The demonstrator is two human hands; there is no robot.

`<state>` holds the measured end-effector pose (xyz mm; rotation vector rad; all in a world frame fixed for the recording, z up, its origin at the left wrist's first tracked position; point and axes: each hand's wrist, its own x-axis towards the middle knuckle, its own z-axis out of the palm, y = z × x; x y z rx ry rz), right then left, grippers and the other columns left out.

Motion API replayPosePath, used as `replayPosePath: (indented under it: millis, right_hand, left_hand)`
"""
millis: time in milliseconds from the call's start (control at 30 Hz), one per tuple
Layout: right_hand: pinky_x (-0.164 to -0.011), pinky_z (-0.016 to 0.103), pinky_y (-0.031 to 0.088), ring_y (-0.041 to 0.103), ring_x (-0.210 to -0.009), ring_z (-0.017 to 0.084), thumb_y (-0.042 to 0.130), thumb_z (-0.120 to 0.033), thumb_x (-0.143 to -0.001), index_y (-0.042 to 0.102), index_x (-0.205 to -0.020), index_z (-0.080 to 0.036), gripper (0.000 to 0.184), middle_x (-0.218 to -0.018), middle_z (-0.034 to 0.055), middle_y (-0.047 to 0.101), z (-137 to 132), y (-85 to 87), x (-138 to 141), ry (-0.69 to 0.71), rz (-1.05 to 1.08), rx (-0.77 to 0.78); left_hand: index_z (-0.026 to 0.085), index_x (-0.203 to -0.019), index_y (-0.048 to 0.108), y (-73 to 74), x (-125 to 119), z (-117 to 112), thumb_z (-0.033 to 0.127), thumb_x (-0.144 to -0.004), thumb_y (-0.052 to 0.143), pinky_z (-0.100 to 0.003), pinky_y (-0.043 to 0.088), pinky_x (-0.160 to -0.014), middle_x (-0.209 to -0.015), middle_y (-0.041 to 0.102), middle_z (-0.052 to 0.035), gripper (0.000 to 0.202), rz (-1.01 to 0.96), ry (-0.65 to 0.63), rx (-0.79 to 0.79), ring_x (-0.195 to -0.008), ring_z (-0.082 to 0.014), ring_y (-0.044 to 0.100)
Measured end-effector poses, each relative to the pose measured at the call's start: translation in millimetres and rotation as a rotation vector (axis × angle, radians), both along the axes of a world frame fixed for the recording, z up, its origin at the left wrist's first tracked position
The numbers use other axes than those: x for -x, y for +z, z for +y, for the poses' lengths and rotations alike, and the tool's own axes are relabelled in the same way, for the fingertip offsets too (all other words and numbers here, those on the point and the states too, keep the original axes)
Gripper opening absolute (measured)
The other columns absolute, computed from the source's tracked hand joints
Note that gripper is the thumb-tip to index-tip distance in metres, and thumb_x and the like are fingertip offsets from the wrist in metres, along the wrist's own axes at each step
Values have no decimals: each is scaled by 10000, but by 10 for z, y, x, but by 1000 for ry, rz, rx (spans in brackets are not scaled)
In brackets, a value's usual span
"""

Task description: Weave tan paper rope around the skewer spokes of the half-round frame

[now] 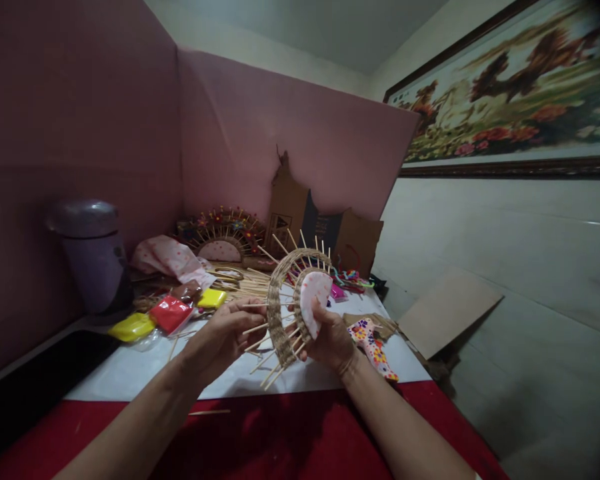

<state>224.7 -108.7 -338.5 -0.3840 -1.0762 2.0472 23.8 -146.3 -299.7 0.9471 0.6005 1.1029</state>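
Note:
My right hand (330,337) grips a half-round craft piece (293,300) above the white tabletop (220,380). The piece has a white dotted centre, a woven straw band and several thin wooden sticks fanning outward. My left hand (225,333) is at the piece's left side, fingers pinched on one of the sticks near the woven band. A finished piece of the same kind (223,233), with coloured beads on its stick tips, leans at the back against the pink wall.
Yellow and red packets (167,313) lie left of my hands, with a bundle of loose sticks (245,283) behind. A lidded purple container (93,253) stands at far left. Floral fabric (375,350) and cardboard (447,310) lie to the right. Red cloth (280,433) covers the near edge.

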Motion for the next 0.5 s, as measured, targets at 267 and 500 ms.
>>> replayPosePath:
  millis: [267,500]
  right_hand:
    - [-419,276,493,612,-513,178,409,-397,-872,590,-990,-73,389,-658,81,672,10,39,-46,-19,-5,-41]
    - [-684,332,516,642,-721,193,489,-549,-800,588,-1013,-92,514,-778,90,685,-38,49,87,-124,109,-35]
  left_hand:
    - [161,-887,690,23,-27,-15,153,-603,706,-230,428,-581,-789,685,-64,285,69,-3,-59,-650,-137,601]
    - [174,-856,701,-32,-97,11,191,-601,745,-217,415,-587,-812,701,-55,259,116,86,-105,-647,-115,603]
